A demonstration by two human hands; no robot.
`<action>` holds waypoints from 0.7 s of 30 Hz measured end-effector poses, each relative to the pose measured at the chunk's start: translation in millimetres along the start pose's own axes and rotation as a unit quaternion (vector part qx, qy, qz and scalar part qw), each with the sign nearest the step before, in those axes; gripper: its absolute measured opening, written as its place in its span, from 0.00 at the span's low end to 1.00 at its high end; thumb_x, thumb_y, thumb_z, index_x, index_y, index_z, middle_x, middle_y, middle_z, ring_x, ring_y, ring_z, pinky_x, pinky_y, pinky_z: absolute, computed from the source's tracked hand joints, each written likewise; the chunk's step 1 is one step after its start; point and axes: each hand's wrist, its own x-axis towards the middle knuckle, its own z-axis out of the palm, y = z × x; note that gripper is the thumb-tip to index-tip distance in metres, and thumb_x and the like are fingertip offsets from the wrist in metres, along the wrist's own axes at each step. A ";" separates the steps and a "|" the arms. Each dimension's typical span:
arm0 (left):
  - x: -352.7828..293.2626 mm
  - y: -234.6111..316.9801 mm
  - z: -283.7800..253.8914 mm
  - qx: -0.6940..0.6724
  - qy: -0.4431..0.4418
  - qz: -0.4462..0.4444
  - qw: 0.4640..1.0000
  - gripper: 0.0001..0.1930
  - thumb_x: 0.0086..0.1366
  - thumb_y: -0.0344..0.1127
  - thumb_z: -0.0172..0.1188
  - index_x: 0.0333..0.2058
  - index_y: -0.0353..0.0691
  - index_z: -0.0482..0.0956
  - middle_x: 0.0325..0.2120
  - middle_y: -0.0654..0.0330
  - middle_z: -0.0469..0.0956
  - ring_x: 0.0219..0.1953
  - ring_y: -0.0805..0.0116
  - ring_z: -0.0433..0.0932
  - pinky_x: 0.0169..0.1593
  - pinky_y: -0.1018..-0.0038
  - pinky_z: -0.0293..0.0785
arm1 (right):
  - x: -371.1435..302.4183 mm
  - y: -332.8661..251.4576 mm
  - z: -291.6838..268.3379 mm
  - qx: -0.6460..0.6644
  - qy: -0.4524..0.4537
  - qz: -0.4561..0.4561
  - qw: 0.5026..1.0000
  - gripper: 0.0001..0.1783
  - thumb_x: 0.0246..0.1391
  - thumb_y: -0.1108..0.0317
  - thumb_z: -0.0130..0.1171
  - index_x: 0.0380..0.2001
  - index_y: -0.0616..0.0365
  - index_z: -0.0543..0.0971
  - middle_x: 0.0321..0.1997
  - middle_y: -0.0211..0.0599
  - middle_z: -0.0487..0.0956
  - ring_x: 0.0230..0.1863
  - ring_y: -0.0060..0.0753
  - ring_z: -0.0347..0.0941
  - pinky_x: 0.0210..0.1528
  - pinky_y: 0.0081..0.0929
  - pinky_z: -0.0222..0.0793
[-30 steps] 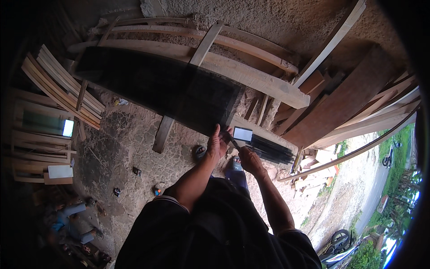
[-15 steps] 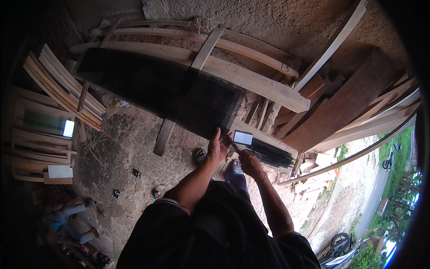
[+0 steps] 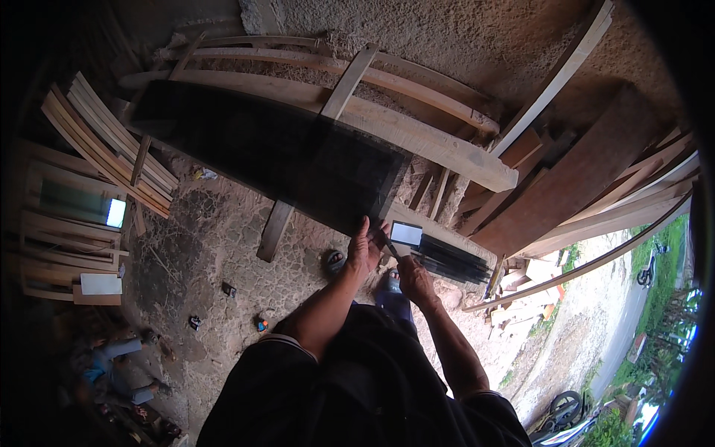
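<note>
Dark glass sheet (image 3: 268, 153) lay across wooden beams (image 3: 417, 138), its near edge under the left hand (image 3: 365, 249), whose grip pressed flat, fingers spread. Right hand (image 3: 413, 279) pinched a slim cutter (image 3: 390, 248) just beside that edge.

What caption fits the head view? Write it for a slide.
Left hand steadies a large dark tinted glass sheet on pale wooden beams; right hand works its edge.
</note>
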 end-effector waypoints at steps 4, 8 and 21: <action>-2.6 1.4 -3.6 0.004 -0.010 -0.010 1.000 0.33 0.56 0.57 0.69 0.45 0.30 0.77 0.45 0.52 0.80 0.51 0.59 0.77 0.54 0.68 0.75 | -4.1 5.5 5.4 0.022 0.013 -0.021 0.999 0.07 0.62 0.67 0.48 0.36 0.60 0.67 0.29 0.58 0.76 0.34 0.67 0.74 0.32 0.55 0.66; -1.5 2.1 -3.1 0.021 -0.012 -0.014 1.000 0.31 0.56 0.58 0.68 0.43 0.32 0.78 0.43 0.53 0.81 0.48 0.59 0.79 0.51 0.72 0.75 | -9.5 2.7 7.3 0.045 0.022 -0.015 0.999 0.08 0.63 0.66 0.48 0.35 0.60 0.69 0.28 0.58 0.76 0.34 0.67 0.74 0.31 0.55 0.65; -23.0 -11.8 -30.0 0.081 -0.025 -0.080 0.993 0.31 0.62 0.56 0.62 0.53 0.36 0.71 0.51 0.53 0.76 0.55 0.58 0.75 0.59 0.63 0.72 | -31.6 -26.8 -19.8 0.213 -0.041 0.181 0.959 0.17 0.64 0.56 0.50 0.39 0.60 0.75 0.25 0.34 0.75 0.22 0.25 0.75 0.21 0.28 0.68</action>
